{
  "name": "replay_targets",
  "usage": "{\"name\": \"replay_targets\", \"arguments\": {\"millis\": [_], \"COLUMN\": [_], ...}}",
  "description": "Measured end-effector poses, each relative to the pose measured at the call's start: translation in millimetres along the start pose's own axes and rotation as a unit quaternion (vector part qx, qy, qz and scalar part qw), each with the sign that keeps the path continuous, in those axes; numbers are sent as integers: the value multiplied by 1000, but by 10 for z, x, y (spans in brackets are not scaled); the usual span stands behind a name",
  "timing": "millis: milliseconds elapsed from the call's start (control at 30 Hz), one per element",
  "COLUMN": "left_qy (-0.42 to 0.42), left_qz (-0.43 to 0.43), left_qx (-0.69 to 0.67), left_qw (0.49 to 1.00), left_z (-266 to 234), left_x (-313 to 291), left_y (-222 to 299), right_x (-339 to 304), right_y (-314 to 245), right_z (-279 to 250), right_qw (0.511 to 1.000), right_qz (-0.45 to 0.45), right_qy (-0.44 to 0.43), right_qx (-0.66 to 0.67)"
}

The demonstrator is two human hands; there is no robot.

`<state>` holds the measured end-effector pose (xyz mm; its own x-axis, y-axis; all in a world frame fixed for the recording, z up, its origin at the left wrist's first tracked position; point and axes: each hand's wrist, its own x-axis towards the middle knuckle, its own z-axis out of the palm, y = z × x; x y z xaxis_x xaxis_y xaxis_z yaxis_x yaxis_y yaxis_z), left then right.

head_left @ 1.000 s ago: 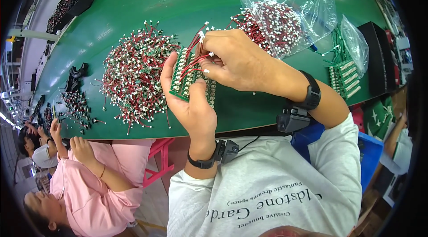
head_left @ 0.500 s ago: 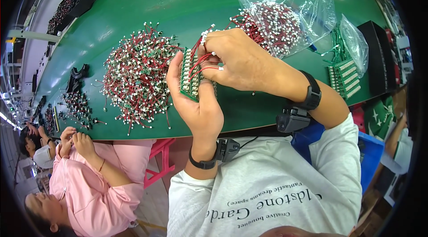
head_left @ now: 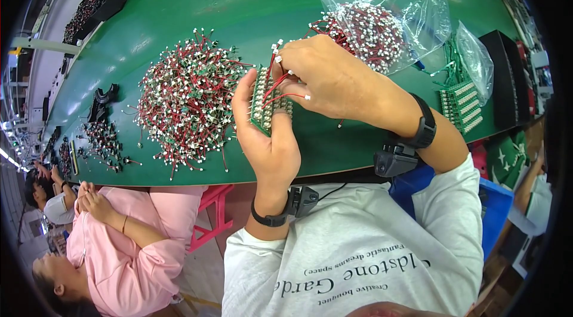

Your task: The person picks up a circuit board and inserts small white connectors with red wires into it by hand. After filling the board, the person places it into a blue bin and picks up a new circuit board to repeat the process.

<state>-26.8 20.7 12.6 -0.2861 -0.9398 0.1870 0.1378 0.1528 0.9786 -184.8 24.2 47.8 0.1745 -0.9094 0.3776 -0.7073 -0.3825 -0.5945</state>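
Note:
Over the table, my left hand [head_left: 270, 153] grips a green circuit board panel [head_left: 260, 102] by its edges, fingers on one side and thumb on the other. Rows of small whitish connectors cover the panel's face. My right hand [head_left: 328, 78] is closed on a few red cable leads [head_left: 276, 85] tipped with white plugs, right against the panel. Its fingertips are partly hidden behind the hand. To the left of the panel lies a large heap of red-wired leads with small green and white ends [head_left: 185, 102].
Beyond my right hand, more red leads with white plugs [head_left: 373, 36] lie under a clear plastic bag [head_left: 427, 6]. Further right are stacked green panels [head_left: 461, 105] and a black box [head_left: 504, 78]. A co-worker in pink [head_left: 128, 233] sits at the left.
Both my hands and the panel have shifted slightly right, and the panel has turned a little. My right hand keeps the red leads. The co-worker's hands have moved down and left.

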Motion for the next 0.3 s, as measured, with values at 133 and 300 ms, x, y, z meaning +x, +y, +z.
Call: {"name": "replay_targets", "arguments": {"millis": [133,300], "left_qy": [6,0], "left_qz": [-13,-44], "left_qx": [-28,-44], "left_qw": [1000,998], "left_z": [2,-28], "left_x": [-28,-16], "left_y": [31,87], "right_x": [3,-1], "right_y": [-41,-13], "right_z": [42,137], "right_qw": [999,999], "right_qz": [-20,-15], "right_qy": [33,35], "right_qx": [-16,-24]}}
